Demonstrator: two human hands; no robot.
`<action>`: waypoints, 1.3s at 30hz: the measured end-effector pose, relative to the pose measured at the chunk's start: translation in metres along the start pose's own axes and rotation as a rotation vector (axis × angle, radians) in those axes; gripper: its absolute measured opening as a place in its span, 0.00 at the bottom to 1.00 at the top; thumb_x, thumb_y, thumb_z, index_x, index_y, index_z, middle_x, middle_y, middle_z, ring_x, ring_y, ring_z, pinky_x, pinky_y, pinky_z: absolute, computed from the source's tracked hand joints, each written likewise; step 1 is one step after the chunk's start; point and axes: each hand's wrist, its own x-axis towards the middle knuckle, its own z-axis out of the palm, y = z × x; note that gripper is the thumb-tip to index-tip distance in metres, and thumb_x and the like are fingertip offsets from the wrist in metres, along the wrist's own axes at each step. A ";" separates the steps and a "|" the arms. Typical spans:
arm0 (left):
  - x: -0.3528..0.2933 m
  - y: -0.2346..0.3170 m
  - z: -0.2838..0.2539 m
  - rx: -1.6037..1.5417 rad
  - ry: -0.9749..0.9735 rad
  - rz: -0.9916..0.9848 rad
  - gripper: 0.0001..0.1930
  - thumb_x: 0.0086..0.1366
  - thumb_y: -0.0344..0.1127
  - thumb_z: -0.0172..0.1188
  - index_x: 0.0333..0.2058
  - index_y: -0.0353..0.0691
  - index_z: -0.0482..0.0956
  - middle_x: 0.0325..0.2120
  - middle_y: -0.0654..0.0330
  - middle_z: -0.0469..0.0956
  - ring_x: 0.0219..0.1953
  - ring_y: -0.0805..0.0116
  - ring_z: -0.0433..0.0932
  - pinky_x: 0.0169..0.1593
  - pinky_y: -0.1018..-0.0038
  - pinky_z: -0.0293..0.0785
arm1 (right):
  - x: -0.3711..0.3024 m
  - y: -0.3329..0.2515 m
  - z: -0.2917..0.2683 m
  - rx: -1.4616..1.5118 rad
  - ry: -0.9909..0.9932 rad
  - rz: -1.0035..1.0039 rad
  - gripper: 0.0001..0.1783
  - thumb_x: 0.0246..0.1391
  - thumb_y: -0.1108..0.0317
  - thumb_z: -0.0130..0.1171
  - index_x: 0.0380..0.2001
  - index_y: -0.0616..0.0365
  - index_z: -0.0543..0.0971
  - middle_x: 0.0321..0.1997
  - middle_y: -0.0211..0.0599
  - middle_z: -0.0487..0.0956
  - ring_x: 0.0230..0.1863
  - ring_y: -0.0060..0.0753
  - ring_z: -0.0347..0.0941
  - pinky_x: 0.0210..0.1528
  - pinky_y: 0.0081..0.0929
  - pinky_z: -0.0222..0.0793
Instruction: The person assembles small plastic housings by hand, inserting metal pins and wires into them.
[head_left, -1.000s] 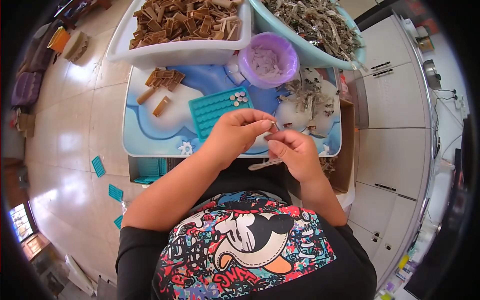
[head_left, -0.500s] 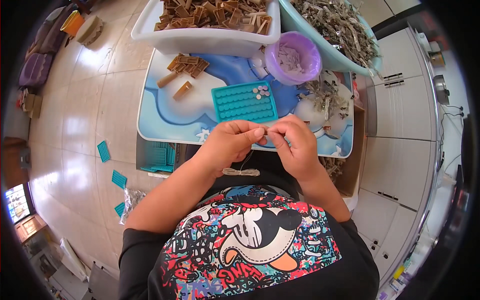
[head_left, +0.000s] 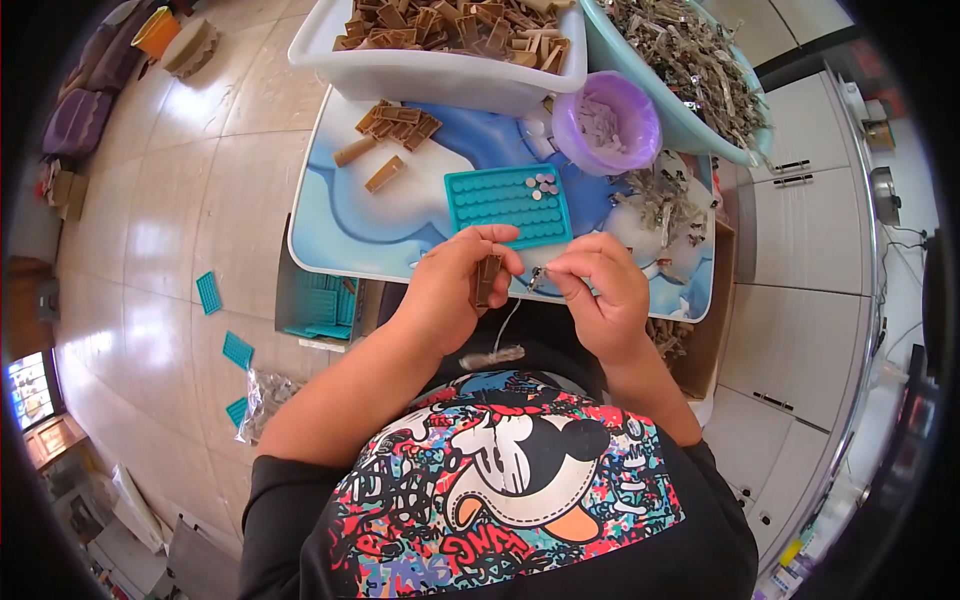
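One brown plastic case [head_left: 487, 283] is grasped in the left hand [head_left: 447, 288] and one small metallic piece [head_left: 536, 279] is pinched in the right hand's [head_left: 606, 292] fingertips, both near the frame's centre. Below them a bundled cord [head_left: 492, 357] is seen; above, small discs [head_left: 545, 187] are held in a teal tray [head_left: 488, 210].

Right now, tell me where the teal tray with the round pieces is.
In the head view, the teal tray lies on the patterned table, just beyond the left hand and left of the purple tub.
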 end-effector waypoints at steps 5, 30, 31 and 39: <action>-0.006 -0.010 0.002 -0.086 -0.041 0.087 0.17 0.66 0.40 0.50 0.49 0.37 0.65 0.37 0.60 0.75 0.32 0.76 0.70 0.37 0.80 0.66 | 0.000 0.004 0.017 0.069 0.040 0.006 0.07 0.40 0.79 0.63 0.26 0.59 0.77 0.27 0.35 0.72 0.26 0.32 0.68 0.26 0.23 0.63; -0.006 -0.018 -0.008 -0.132 -0.121 0.113 0.19 0.70 0.40 0.39 0.53 0.34 0.65 0.43 0.60 0.73 0.43 0.73 0.72 0.48 0.74 0.69 | 0.003 0.000 0.031 0.041 0.009 0.055 0.07 0.40 0.76 0.64 0.27 0.58 0.79 0.32 0.35 0.72 0.34 0.34 0.68 0.36 0.27 0.63; -0.006 -0.018 -0.009 -0.131 -0.121 0.113 0.19 0.70 0.40 0.39 0.53 0.34 0.65 0.43 0.60 0.73 0.43 0.73 0.72 0.48 0.74 0.69 | 0.003 0.000 0.031 0.041 0.009 0.055 0.07 0.40 0.76 0.64 0.27 0.58 0.79 0.32 0.35 0.72 0.34 0.34 0.68 0.36 0.27 0.63; -0.010 -0.015 -0.010 -0.243 -0.142 0.088 0.16 0.68 0.37 0.47 0.50 0.34 0.68 0.38 0.60 0.74 0.38 0.74 0.74 0.46 0.77 0.73 | 0.004 0.000 0.030 0.072 -0.003 0.123 0.07 0.42 0.78 0.63 0.28 0.59 0.79 0.32 0.34 0.72 0.33 0.29 0.70 0.34 0.22 0.65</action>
